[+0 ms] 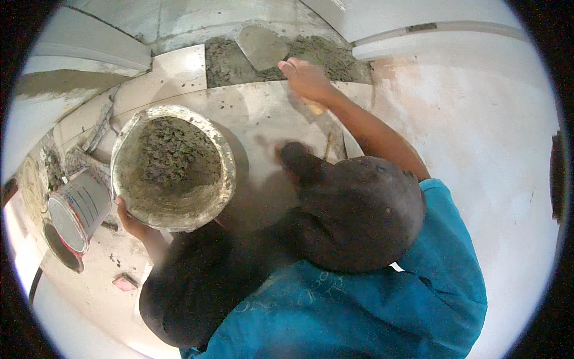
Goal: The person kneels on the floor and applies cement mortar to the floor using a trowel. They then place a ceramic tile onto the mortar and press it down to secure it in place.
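- At nine o'clock the basin is showing its round, crusted rim, and grey mortar is lying inside; whether the basin is resting on anything besides the hand, I cannot tell.
- The left hand is grasping the basin by its outer wall, on the basin's own eight o'clock side, fingers curling up toward the rim.
- Just past twelve o'clock the right hand is closing around the trowel's handle end, which the fingers are mostly hiding.
- The trowel is lying with its flat grey blade over the mortar bed.
- That bed is ending along a straight edge of pale floor tiles, and toward one o'clock it is meeting the white wall.
- A strip of crumb-speckled tile is running between basin and bed, leaving the two apart.
- The wall is bounding the right arm's room toward three o'clock.
- Farther out at nine, a tipped white bucket is crowding the basin's outer side.
- At eight, a small pink piece is lying on the floor.
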`<state>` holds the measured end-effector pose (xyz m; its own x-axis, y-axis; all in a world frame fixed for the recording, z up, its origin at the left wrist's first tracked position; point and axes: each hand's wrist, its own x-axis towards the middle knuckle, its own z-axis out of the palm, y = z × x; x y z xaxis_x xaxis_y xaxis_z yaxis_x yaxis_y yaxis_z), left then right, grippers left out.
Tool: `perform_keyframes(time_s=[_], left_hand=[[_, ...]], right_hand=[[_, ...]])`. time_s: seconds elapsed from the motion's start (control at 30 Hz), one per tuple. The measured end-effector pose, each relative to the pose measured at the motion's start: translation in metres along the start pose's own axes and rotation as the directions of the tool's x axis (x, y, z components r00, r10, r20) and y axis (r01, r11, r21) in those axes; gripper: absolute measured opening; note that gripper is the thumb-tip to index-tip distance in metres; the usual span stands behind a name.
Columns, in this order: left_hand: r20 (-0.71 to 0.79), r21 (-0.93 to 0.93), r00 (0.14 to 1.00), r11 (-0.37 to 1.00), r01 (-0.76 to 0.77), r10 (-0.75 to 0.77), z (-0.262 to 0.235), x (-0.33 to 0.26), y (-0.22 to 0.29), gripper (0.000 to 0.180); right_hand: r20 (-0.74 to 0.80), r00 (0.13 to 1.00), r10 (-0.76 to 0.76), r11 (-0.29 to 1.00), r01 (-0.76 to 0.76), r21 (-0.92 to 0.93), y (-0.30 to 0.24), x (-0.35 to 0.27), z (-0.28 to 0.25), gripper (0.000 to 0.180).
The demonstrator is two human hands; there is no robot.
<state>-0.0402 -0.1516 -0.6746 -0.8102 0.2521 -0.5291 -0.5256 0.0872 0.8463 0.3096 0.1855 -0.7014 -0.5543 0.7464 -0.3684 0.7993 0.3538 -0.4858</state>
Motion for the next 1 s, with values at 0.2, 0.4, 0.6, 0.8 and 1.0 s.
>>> perform_keyframes(time_s=[0.2,0.4,0.6,0.8,1.0], left_hand=[[-0.004,-0.008,1.0,1.0,0.016,-0.016,0.003,-0.005,0.0,0.056],[-0.011,0.004,0.998,0.998,0.055,-0.055,0.002,-0.003,0.002,0.055],[-0.013,0.113,0.999,0.993,0.031,-0.03,0.004,-0.005,0.004,0.057],[0.071,0.054,0.997,0.998,0.03,-0.034,-0.004,-0.001,0.003,0.054],[0.141,0.057,0.99,0.998,-0.005,-0.003,-0.014,0.007,-0.004,0.055]], right_hand=[[-0.052,0.997,0.065,0.967,-0.05,0.251,-0.047,0.014,0.06,0.031],[-0.113,0.977,0.183,0.979,-0.17,0.115,-0.046,-0.008,0.067,0.03],[-0.104,0.975,0.194,0.979,-0.187,0.078,-0.035,-0.012,0.064,0.038],[-0.079,0.962,0.26,0.965,-0.258,0.038,-0.02,-0.02,0.06,0.041],[-0.103,0.91,0.401,0.913,-0.389,0.124,0.001,-0.029,0.048,0.035]])
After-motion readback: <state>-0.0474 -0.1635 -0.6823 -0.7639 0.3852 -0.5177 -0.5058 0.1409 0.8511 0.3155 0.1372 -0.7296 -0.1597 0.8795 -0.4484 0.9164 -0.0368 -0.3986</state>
